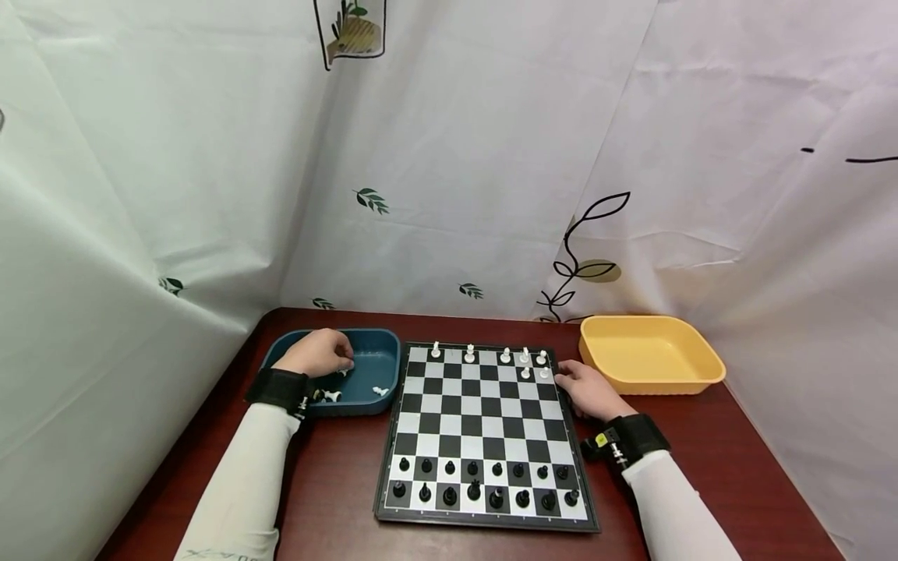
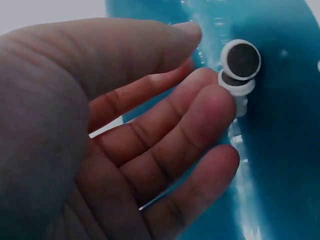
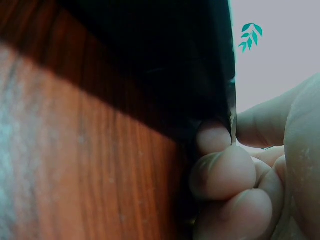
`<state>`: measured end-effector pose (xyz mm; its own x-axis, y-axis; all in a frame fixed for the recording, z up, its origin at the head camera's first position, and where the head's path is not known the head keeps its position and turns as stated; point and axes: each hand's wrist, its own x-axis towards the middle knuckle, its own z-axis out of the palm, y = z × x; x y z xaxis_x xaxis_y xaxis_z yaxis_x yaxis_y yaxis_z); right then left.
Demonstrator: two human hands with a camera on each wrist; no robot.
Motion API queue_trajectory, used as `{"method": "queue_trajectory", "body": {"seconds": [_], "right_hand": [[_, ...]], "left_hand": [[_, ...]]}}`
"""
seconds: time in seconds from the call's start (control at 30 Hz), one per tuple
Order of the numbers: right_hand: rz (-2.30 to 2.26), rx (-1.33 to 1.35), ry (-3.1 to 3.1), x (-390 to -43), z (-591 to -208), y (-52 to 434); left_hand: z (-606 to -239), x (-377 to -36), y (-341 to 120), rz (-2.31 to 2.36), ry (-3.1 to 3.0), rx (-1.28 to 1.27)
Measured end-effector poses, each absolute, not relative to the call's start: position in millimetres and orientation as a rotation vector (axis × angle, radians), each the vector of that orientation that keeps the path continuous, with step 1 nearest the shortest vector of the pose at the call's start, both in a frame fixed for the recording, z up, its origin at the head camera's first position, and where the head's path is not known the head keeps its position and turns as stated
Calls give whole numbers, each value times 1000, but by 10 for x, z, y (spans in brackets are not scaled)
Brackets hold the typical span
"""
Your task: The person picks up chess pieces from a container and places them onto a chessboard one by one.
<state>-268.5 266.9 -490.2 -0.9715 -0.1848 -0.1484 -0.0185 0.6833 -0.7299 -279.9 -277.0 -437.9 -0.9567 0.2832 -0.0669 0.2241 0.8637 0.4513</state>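
Note:
Inside a blue tray (image 1: 375,365), my left hand (image 1: 317,353) reaches down with loosely bent fingers. In the left wrist view, two white chess pieces (image 2: 241,60) with dark round bases lie beside its fingertips (image 2: 212,102); the thumb stands apart from the fingers. My right hand (image 1: 592,391) grips the right edge of the chessboard (image 1: 471,405). Its thumb is on top and its other fingers are curled under the edge in the right wrist view. Several white pieces (image 1: 470,354) stand at the board's far side, and two rows of black pieces (image 1: 474,491) at the near side.
More white chess pieces (image 1: 380,390) lie in the blue tray. A yellow tray (image 1: 645,351) is at the back right, beyond my right hand. Everything rests on a dark red wooden table (image 1: 337,475), with a pale patterned cloth (image 1: 449,156) hanging behind it.

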Motion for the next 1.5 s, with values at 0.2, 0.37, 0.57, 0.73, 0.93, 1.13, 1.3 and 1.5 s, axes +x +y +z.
{"method": "queue_trajectory", "body": {"seconds": [0.2,0.37,0.57,0.73,0.93,1.13,1.3,1.5], "right_hand": [[-1155,-171,2684,-2695,-4900,2651],[-1156,-181,2691,-2698,-4895,2659],[-1151,-182,2698,-2692,-4897,2664],[-1150,-175,2693,-2689,-4903,2665],[-1151,-172,2696,-2691,-4912,2664],[-1134,-165,2696,-2690,-4904,2656],[-1128,-165,2701,-2685,-4906,2659],[-1139,-167,2702,-2684,-4913,2668]], "left_hand": [[-4394,-2732,-2759,643,2881,335],[-4395,-2706,-2755,596,2877,298],[-4417,-2719,-2764,575,2880,292],[-4420,-2734,-2780,535,2901,273],[-4415,-2727,-2792,485,2936,256],[-4399,-2712,-2782,459,2962,238],[-4377,-2707,-2772,470,2971,270],[-4350,-2706,-2766,503,2967,331]]}}
